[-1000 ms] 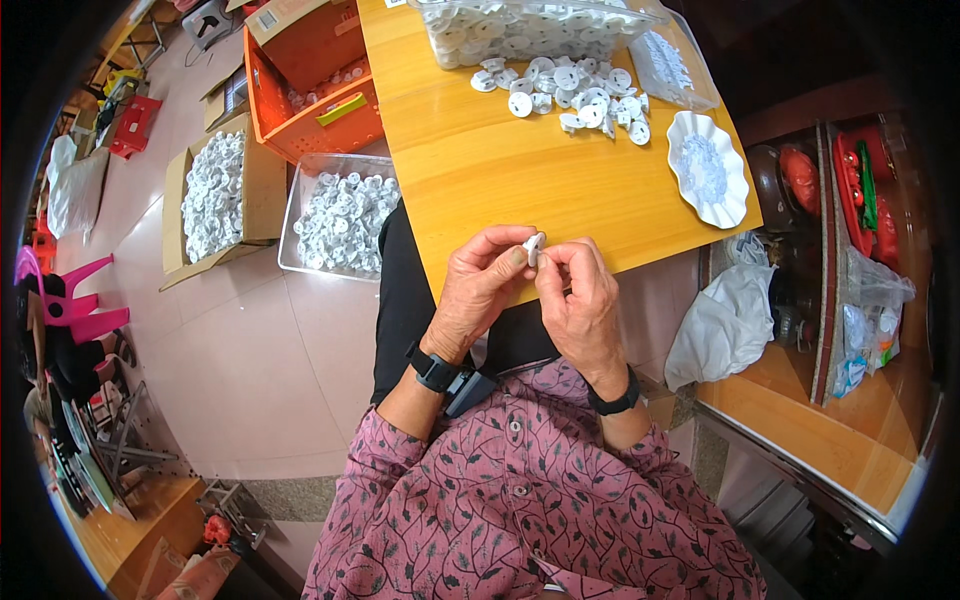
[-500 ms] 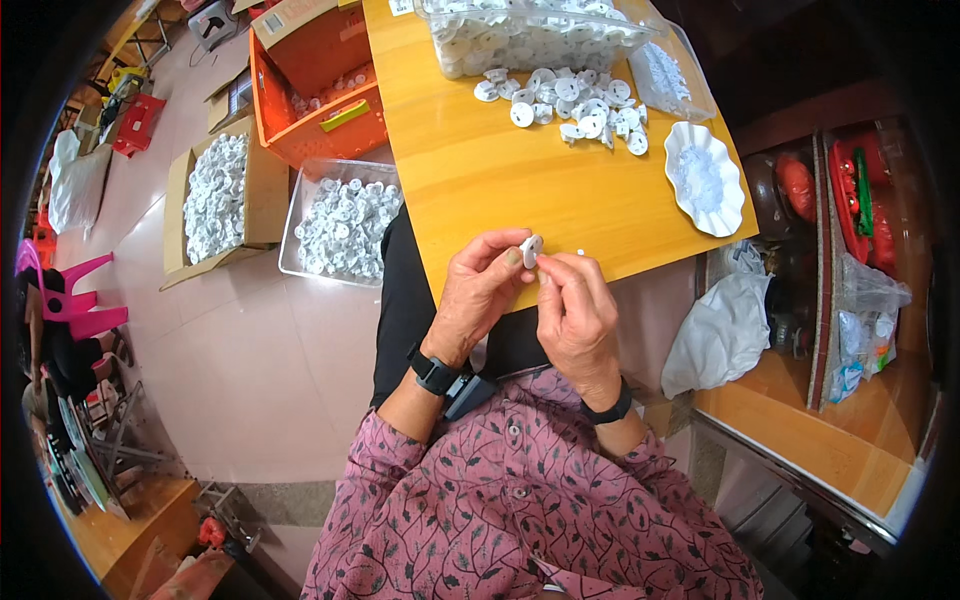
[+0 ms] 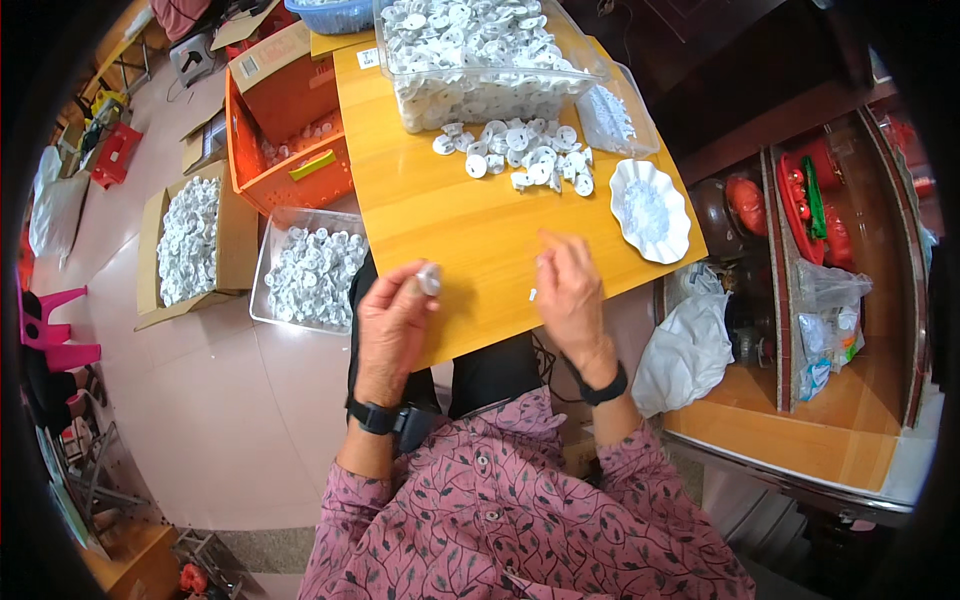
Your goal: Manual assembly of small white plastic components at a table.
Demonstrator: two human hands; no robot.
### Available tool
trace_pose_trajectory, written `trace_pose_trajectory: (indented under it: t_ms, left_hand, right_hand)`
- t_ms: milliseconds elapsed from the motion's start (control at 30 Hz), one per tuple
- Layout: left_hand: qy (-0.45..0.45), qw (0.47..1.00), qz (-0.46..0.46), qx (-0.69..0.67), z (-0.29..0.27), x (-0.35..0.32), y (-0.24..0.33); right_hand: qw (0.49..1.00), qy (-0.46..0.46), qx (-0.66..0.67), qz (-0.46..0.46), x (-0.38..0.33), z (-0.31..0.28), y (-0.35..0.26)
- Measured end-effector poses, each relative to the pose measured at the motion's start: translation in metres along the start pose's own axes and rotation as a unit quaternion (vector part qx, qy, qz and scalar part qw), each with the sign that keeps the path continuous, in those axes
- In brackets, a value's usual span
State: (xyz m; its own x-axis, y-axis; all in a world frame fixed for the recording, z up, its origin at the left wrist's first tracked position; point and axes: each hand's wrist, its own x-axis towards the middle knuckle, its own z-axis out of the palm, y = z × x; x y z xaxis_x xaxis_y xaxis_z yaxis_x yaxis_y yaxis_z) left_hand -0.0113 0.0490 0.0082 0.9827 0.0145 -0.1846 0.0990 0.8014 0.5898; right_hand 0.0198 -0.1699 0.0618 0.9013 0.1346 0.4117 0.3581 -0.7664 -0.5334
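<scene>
My left hand (image 3: pixel 390 335) pinches a small round white plastic part (image 3: pixel 429 279) between thumb and fingers, just above the table's near left edge. Apart from it, my right hand (image 3: pixel 572 305) is over the near right edge, slightly blurred, fingers stretched forward with nothing visible in them. A tiny white piece (image 3: pixel 532 295) lies beside its thumb on the yellow wooden table (image 3: pixel 430 225). Farther back is a loose pile of similar white parts (image 3: pixel 520 150). To the right stands a white wavy-rimmed dish (image 3: pixel 676 215) with small translucent pieces in it.
A clear bin (image 3: pixel 480 90) full of white parts stands at the back, beside a clear tray (image 3: pixel 640 130) of small pieces. On the floor at left are an orange crate (image 3: pixel 300 175), a cardboard box (image 3: pixel 150 250) and a clear tub (image 3: pixel 262 290). Shelving (image 3: pixel 780 330) flanks the right.
My hands, which were together at the white part, have separated. The left has moved left with the part; the right has let go. The view has shifted, so the table appears lower and farther left.
</scene>
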Motion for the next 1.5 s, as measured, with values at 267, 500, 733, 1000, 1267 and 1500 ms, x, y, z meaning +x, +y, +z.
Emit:
trace_pose_trajectory:
  t_ms: [267, 500, 733, 1000, 1267, 1500]
  left_hand:
    - [0.16, 0.975, 0.155, 0.008, -0.109, 0.028, 0.064]
    - [0.243, 0.95, 0.198, 0.013, -0.185, 0.036, 0.082]
    - [0.241, 0.955, 0.17, 0.037, -0.096, 0.019, 0.071]
    - [0.078, 0.969, 0.132, 0.193, -0.005, -0.002, 0.034]
    - [-0.041, 0.963, 0.04, 0.263, 0.028, -0.004, -0.012]
    - [-0.065, 0.945, 0.025, 0.32, 0.017, 0.0, -0.038]
  right_hand:
    - [0.99, -0.005, -0.14, -0.012, 0.043, 0.0, 0.078]
    - [0.99, -0.017, -0.133, -0.037, 0.052, 0.01, 0.111]
    - [0.998, -0.018, -0.038, 0.04, 0.038, 0.003, 0.107]
    - [0.992, 0.019, 0.065, 0.11, 0.031, 0.014, 0.092]
    - [0.999, -0.025, -0.019, 0.018, 0.038, 0.009, 0.103]
    - [0.997, -0.024, 0.06, 0.041, 0.024, 0.01, 0.083]
